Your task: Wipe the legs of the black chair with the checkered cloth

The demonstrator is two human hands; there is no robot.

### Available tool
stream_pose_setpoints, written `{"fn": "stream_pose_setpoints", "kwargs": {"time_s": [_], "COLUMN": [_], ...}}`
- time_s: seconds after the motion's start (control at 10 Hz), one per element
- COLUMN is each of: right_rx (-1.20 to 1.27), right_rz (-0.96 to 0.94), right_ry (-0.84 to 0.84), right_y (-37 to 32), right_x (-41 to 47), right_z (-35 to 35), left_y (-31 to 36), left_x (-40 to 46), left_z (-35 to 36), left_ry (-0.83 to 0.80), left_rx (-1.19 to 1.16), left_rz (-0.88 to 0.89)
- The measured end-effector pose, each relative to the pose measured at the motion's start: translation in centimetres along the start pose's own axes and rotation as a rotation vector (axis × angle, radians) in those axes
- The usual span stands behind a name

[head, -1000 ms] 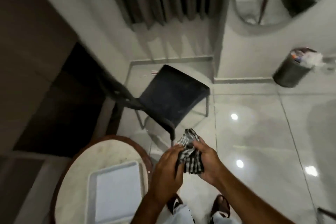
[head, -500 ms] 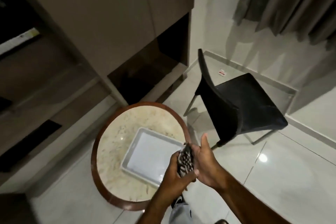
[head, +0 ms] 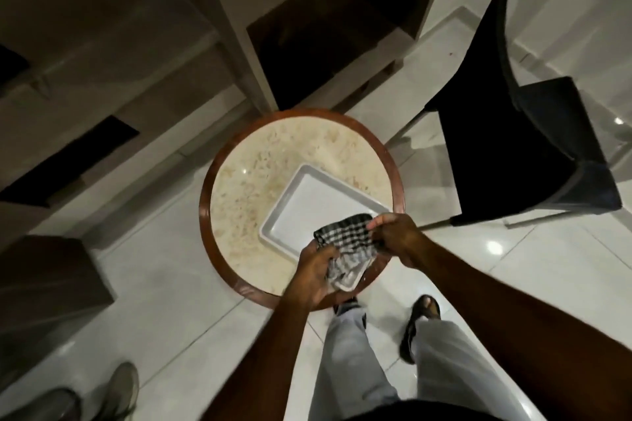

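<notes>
Both hands grip the checkered cloth (head: 345, 243) over the round worktop (head: 273, 161) — left hand (head: 316, 275), right hand (head: 398, 237); a white tray (head: 318, 195) lies beneath. The black chair (head: 513, 133) stands at two o'clock — apart from them.

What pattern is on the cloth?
Black-and-white check on the cloth, seen in the head view.
</notes>
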State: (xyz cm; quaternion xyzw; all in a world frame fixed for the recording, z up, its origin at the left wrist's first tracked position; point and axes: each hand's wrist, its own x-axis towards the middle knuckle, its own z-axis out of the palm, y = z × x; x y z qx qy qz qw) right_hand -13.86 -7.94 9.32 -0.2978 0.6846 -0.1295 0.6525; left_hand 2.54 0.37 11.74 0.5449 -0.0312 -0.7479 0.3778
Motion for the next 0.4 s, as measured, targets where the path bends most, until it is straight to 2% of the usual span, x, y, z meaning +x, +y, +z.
{"fn": "stream_pose_setpoints", "kwargs": {"time_s": [0.1,0.2,0.3,0.4], "right_rx": [-0.05,-0.185,-0.432,-0.676], "right_rz": [-0.108,-0.232,-0.303,-0.364], "right_ry": [-0.018,-0.077,-0.126,-0.008], "right_y": [0.5,0.7,0.1,-0.8], "right_x": [1.7,2.8,3.0,2.1], "right_z": [0.3,0.4,0.0,-1.0], "left_y": [-1.3,-2.0,-1.9,-0.5], "left_x": [2.6,5.0,5.4,4.5], "left_z": [-0.1,-0.4,-0.1,0.3], "left_ry": [0.191,0.255,0.324,0.436], "left_rx": [0.001,0.049,0.214,0.529], "left_rz": [-0.035,-0.075,-0.14,-0.065]}}
